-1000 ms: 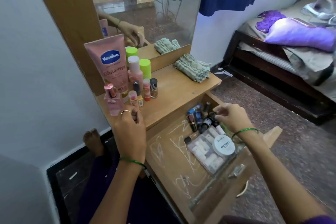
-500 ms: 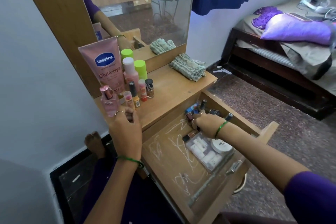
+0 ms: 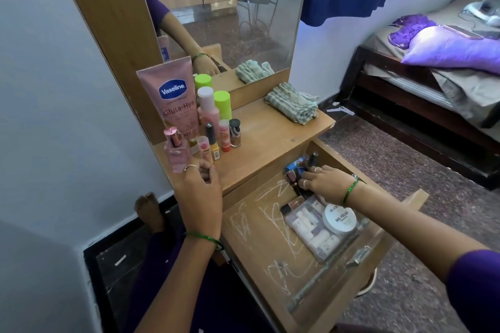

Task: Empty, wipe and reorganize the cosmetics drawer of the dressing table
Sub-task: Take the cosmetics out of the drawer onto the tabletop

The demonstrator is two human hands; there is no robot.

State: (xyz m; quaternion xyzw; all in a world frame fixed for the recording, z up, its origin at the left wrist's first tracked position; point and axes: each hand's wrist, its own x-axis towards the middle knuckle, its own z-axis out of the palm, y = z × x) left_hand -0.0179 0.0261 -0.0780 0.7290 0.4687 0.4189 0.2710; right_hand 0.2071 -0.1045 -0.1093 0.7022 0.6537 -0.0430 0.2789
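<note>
Drawer point(image 3: 270, 246) at frame ctr-right is approx half emptied: bottles grouped on tabletop point(image 3: 270, 138). Right hand point(image 3: 322, 184), fingers spread, on remaining tubes point(image 3: 295, 170); left hand point(image 3: 200, 184) pinching small item, can't tell which. Wipe w/ cloth point(image 3: 292, 103) pending.

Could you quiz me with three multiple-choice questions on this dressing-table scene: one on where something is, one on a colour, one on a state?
1. Where does the folded cloth lie?
A. in the drawer
B. on the tabletop near the mirror
C. on the bed

2. What colour is the big Vaseline tube?
A. pink
B. blue
C. white

3. How does the drawer stand?
A. shut
B. pulled open, things still inside
C. pulled open, bare

Key: 1 B, the cloth sits on the wooden top with its reflection behind it. 2 A, the tube is pink; only its logo is blue. 3 B, the right hand reaches among small bottles at the back, and a clear box with a white jar lies there.
</note>
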